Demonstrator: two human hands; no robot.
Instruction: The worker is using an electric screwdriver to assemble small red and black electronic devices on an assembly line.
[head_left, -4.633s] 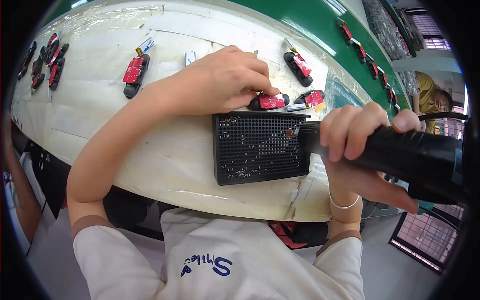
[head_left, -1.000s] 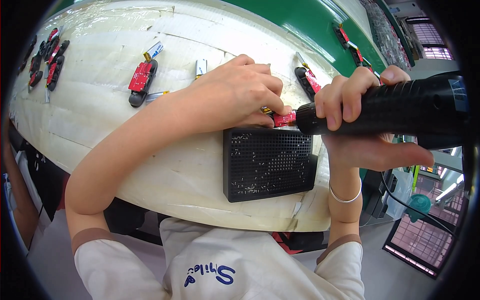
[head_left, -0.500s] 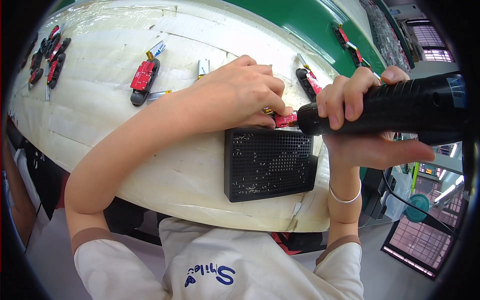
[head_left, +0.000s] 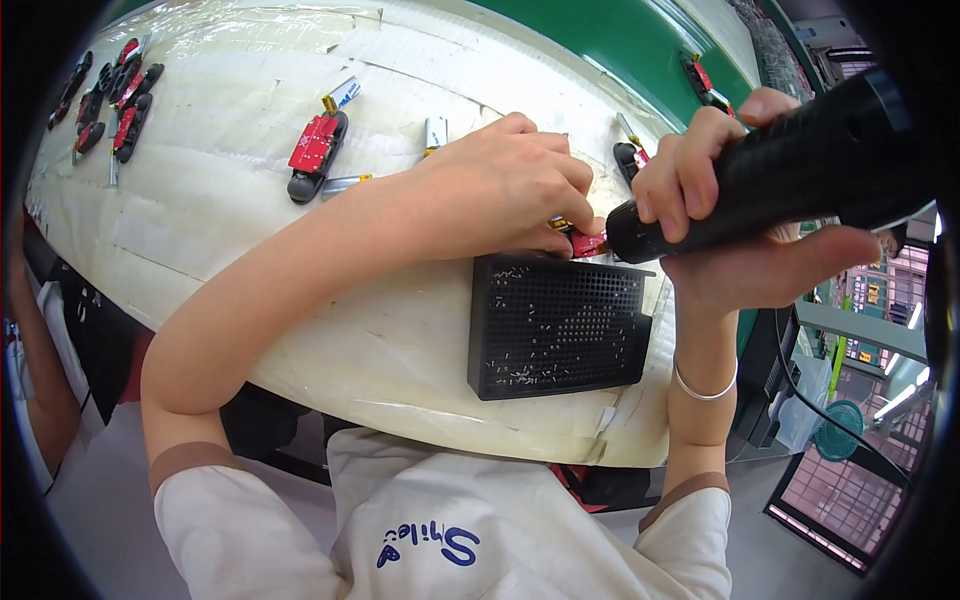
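The left hand (head_left: 505,185) sits at centre frame, its forearm crossing up from the lower left; the fingers are curled and pressed together, pinching a small red circuit part (head_left: 585,243) down against the table (head_left: 200,230) just above the tray; most of the part is hidden under the fingertips. The right hand (head_left: 730,215) stands at the right of the frame, wrist upright with a thin bracelet; its fingers are wrapped tight around a black electric screwdriver (head_left: 790,165), which lies tilted, its body rising toward the upper right and its nose touching the red part.

The black perforated tray (head_left: 555,325) lies at lower centre, just below both hands; small screws are scattered across its grid, thickest near the middle and along the lower left edge; their count cannot be told.

At upper left of centre lies a red-and-black assembly (head_left: 315,150) with a small metal cylinder (head_left: 436,132) to its right; a cluster of similar assemblies (head_left: 115,105) lies at the far upper left; one more (head_left: 632,158) lies behind the screwdriver nose; another (head_left: 698,78) rests on the green belt (head_left: 620,50) at top right.
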